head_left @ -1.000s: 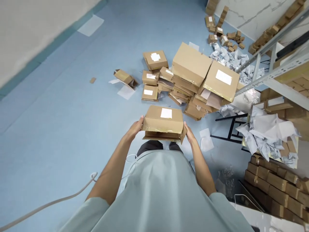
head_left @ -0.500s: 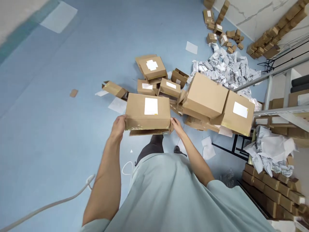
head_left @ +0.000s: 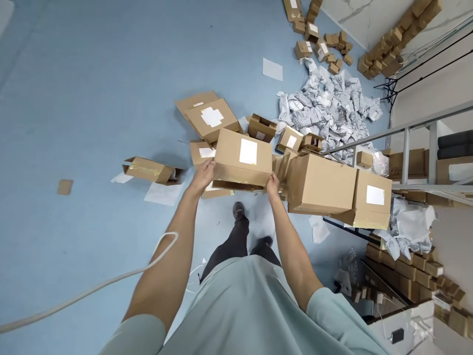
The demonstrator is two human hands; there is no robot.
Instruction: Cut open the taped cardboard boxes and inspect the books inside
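Littering blue floor (head_left: 92, 98): cardboard boxes (head_left: 321, 185), crumpled paper (head_left: 328, 106), shelving (head_left: 424, 148) w/ stock.

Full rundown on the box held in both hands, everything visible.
The cardboard box is plain brown with a white label on its top face and glossy tape along the near edge. It is closed, roughly level, and held up off the blue floor. The left hand grips its left end; the right hand grips its right bottom corner.

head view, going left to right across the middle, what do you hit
cardboard scrap → open box → left hand → held box → right hand → big box → labelled box → shelf frame
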